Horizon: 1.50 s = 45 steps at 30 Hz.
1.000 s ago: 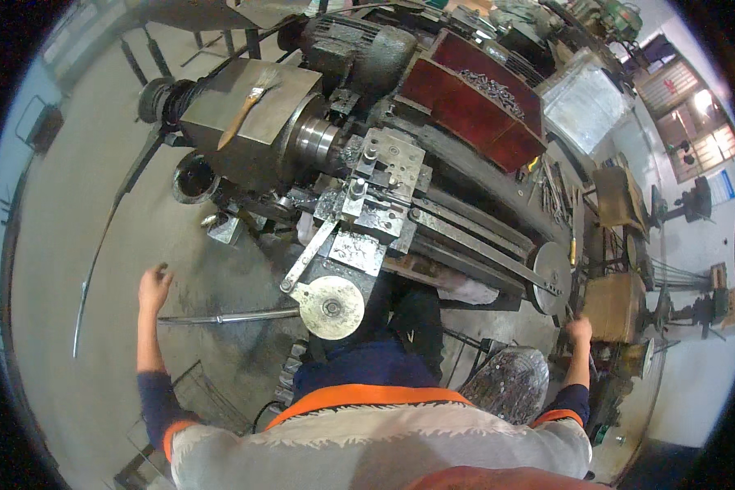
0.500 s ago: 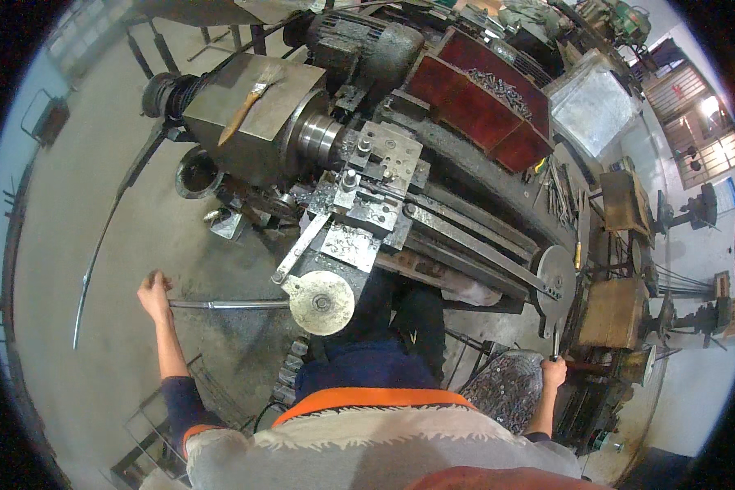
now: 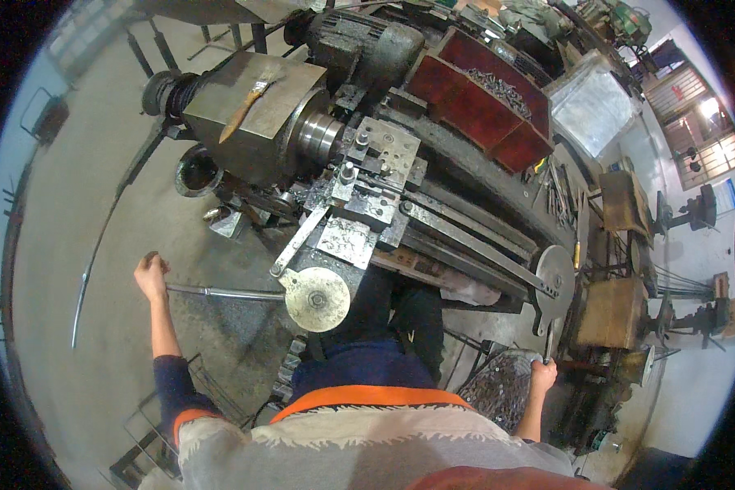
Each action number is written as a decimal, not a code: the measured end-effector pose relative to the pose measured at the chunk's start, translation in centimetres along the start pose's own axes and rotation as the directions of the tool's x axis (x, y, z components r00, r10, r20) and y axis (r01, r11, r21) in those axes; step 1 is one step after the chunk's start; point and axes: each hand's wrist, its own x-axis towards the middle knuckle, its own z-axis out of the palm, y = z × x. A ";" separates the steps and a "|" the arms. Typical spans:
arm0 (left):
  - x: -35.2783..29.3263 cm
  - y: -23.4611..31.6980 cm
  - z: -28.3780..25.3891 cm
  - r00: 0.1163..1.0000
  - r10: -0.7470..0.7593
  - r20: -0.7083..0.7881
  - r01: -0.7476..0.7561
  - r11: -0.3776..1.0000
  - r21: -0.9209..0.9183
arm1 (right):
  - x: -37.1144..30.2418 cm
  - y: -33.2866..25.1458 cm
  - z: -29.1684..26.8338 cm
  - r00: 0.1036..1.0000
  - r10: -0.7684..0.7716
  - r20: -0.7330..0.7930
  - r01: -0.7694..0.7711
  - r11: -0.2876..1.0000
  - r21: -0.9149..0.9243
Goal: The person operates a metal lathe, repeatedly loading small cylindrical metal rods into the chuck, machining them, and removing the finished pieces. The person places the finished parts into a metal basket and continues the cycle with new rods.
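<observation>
My left hand (image 3: 150, 273) is closed round the end of a long metal lever (image 3: 241, 293), out to the left of the lathe. The lever runs to a pale round disc (image 3: 317, 299) at the front of the machine. My right hand (image 3: 543, 373) grips a short lever handle (image 3: 550, 339) below a grey round disc (image 3: 554, 278) at the lathe's right end. Between the hands lies the metal tool slide (image 3: 367, 207), sprinkled with chips. A bright spindle nose (image 3: 319, 135) on the headstock faces it.
A wooden-handled brush (image 3: 245, 112) lies on top of the headstock. Behind the bed stands a red bin (image 3: 482, 106) holding small metal parts. A container of dark small pieces (image 3: 498, 392) is beside my right forearm. Loose rods (image 3: 559, 192) lie at the right.
My left hand has shifted slightly up and left, tilting the long lever. The pale disc and tool slide have moved a little left. My right hand has moved slightly left with its handle.
</observation>
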 end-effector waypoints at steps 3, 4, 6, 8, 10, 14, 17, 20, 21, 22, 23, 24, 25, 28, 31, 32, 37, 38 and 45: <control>-0.4 0.1 0.0 1.000 -0.007 -0.014 0.006 0.997 -0.076 | 0.7 1.0 0.6 0.986 -0.088 -0.142 0.092 0.996 0.021; -0.5 -0.3 -0.2 1.000 -0.009 -0.028 0.005 0.990 -0.140 | 1.3 1.5 0.8 0.968 -0.129 -0.217 0.137 0.990 0.022; -1.0 -1.2 -0.6 0.993 -0.036 -0.109 0.013 0.978 -0.206 | 3.3 2.0 -0.2 0.989 -0.088 -0.118 0.083 0.995 -0.051; -1.6 -3.0 -0.8 0.968 -0.094 -0.234 0.042 0.975 -0.218 | 6.9 5.0 1.1 0.981 -0.131 -0.142 0.100 0.974 -0.204; -2.0 -3.3 1.2 0.921 -0.285 -0.267 0.150 0.889 -0.433 | 8.6 3.5 -0.2 0.989 -0.131 -0.068 0.115 0.972 -0.206; 0.7 -0.2 6.1 0.929 -0.316 -0.194 0.219 0.889 -0.402 | 11.2 3.8 -0.5 0.984 -0.165 -0.069 0.146 0.965 -0.219; 2.0 3.7 11.7 0.955 -0.283 -0.092 0.220 0.879 -0.422 | 12.3 4.5 0.2 0.994 -0.108 -0.022 0.103 0.980 -0.171; 3.3 6.2 15.5 0.970 -0.241 0.041 0.242 0.926 -0.288 | 9.1 3.5 0.0 0.992 -0.110 -0.058 0.101 0.985 -0.139; 3.5 6.8 16.6 0.967 -0.229 0.111 0.249 0.938 -0.239 | 7.7 2.8 -0.5 0.990 -0.111 -0.088 0.099 0.987 -0.128; 4.1 6.7 16.8 0.974 -0.193 0.118 0.221 0.923 -0.314 | 7.4 3.3 0.5 0.999 -0.019 -0.035 0.012 0.982 -0.187; 4.3 6.2 17.7 0.977 -0.163 0.134 0.203 0.899 -0.389 | 6.9 4.4 1.0 1.000 0.020 -0.009 -0.022 0.980 -0.198; 3.9 6.3 17.5 0.977 -0.159 0.144 0.201 0.909 -0.365 | 5.6 2.9 0.3 0.999 0.051 0.002 -0.050 0.981 -0.186; 3.4 6.5 17.1 0.976 -0.155 0.153 0.199 0.918 -0.342 | 4.0 1.0 -0.4 0.997 0.080 0.013 -0.077 0.982 -0.173; 3.9 6.8 17.4 0.978 -0.147 0.147 0.189 0.923 -0.336 | 2.1 0.2 -0.6 0.991 0.131 0.030 -0.125 0.979 -0.159; 4.0 6.1 17.2 0.979 -0.150 0.141 0.192 0.913 -0.360 | 1.1 -0.1 -1.0 0.989 0.135 0.057 -0.127 0.984 -0.126; 3.9 6.3 17.2 0.979 -0.147 0.141 0.190 0.909 -0.371 | 1.0 -0.5 -1.1 0.984 0.166 0.060 -0.158 0.980 -0.125; 3.7 6.4 17.2 0.984 -0.149 0.093 0.172 0.926 -0.336 | 1.0 -0.5 -1.1 0.984 0.164 0.064 -0.158 0.983 -0.094; 3.9 6.5 17.3 0.985 -0.142 0.094 0.165 0.929 -0.330 | 1.3 0.1 -0.7 0.992 0.120 0.034 -0.115 0.987 -0.108; 4.5 5.9 17.2 0.976 -0.144 0.161 0.185 0.941 -0.284 | 12.1 5.0 0.2 0.993 -0.096 -0.071 0.071 0.953 -0.294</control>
